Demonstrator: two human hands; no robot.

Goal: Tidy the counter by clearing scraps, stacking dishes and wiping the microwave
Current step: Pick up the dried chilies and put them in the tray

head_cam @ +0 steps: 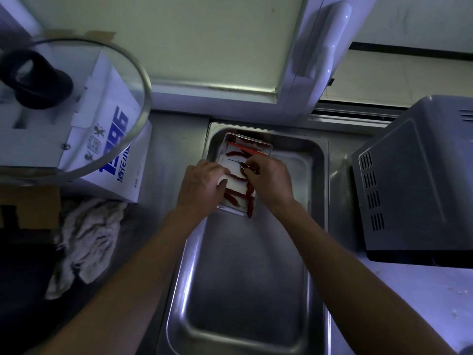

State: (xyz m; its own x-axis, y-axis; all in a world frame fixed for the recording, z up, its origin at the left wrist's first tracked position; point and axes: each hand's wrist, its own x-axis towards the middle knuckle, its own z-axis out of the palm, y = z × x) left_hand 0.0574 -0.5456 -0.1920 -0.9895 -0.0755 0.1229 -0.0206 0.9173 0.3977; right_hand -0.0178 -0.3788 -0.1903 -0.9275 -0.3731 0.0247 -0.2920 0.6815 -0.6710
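Observation:
A small rectangular clear tray (266,147) with a white bottom sits in the far part of a long steel pan (245,290). Several dried red chillies (250,198) lie in it, one hanging over its near edge. My left hand (201,187) grips the tray's left side. My right hand (271,181) is over the tray, its fingertips pinching a chilli stem. The grey microwave (414,180) stands at the right.
A crumpled light cloth (87,242) lies on the counter at the left. Behind it stands a white box with blue print (115,139), with a glass pot lid (76,98) on top. A white window frame (317,47) rises behind the pan.

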